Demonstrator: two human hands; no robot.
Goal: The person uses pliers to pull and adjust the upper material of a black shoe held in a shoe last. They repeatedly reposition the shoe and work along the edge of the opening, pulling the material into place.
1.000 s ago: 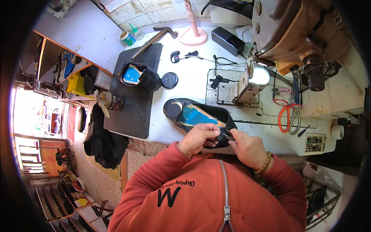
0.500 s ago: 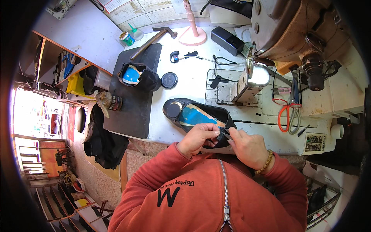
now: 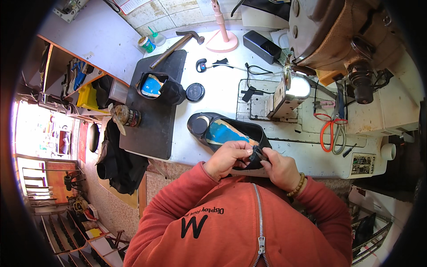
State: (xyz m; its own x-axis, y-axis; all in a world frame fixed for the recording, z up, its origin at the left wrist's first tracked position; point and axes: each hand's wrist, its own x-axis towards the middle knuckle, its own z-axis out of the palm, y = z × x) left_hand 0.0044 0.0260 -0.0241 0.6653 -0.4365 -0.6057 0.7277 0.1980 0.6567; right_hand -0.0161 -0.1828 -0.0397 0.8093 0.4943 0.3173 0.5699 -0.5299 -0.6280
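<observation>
One bare left hand (image 3: 232, 156) is pinching the near end of a black, blue-insoled, pointed shoe (image 3: 226, 132) on the white worktable (image 3: 222, 86), while the right hand (image 3: 283, 170) is holding its fingertips close together there, any grip unclear, and a loosening pinch could be risking a slipped, puckered edge.

Right hand: wrist displaced leftward at the rim of the black shoe (image 3: 256, 131).
Relative to both earlier views, the wrist of the right hand (image 3: 283, 171) is set farther left, closer to the left hand (image 3: 227, 159). The beaded bracelet (image 3: 297, 185) and the cuff of the right sleeve (image 3: 316, 196) are shifted in the same direction. The grey tip formerly visible at the right fingers is now less distinct; whether it is covered cannot be determined.
</observation>
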